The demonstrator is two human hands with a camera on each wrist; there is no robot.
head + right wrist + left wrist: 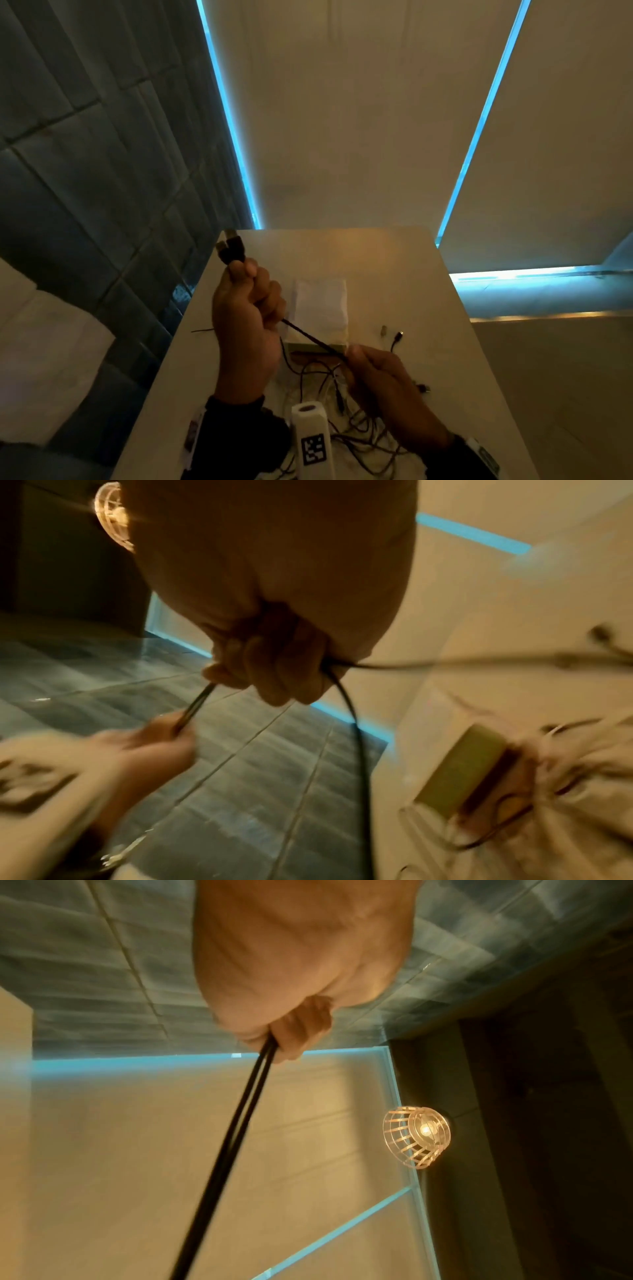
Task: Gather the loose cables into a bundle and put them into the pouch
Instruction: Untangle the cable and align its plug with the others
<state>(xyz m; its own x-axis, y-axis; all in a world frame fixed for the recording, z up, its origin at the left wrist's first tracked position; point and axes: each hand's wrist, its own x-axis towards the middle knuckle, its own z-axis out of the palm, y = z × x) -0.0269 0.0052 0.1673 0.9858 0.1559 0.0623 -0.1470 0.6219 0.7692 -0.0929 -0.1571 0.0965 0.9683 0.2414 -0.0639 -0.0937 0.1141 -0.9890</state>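
My left hand (247,298) is raised over the table's left side and grips two black cables (310,336), their USB plugs (232,247) sticking up out of the fist. The cables run taut down to my right hand (371,371), which grips them lower down. In the left wrist view the cable pair (236,1129) leaves my curled fingers (294,1034). The right wrist view shows my right fingers (274,669) wrapped round the cables, one black cable (356,739) hanging below. A white pouch (321,301) with an olive-green edge (318,346) lies flat behind the hands.
Several loose thin cables (363,442) lie tangled on the white table (428,301) in front of me, with small plugs (397,337) to the right. The table's left edge drops to a dark tiled floor (85,171). A wire-cage lamp (418,1137) glows.
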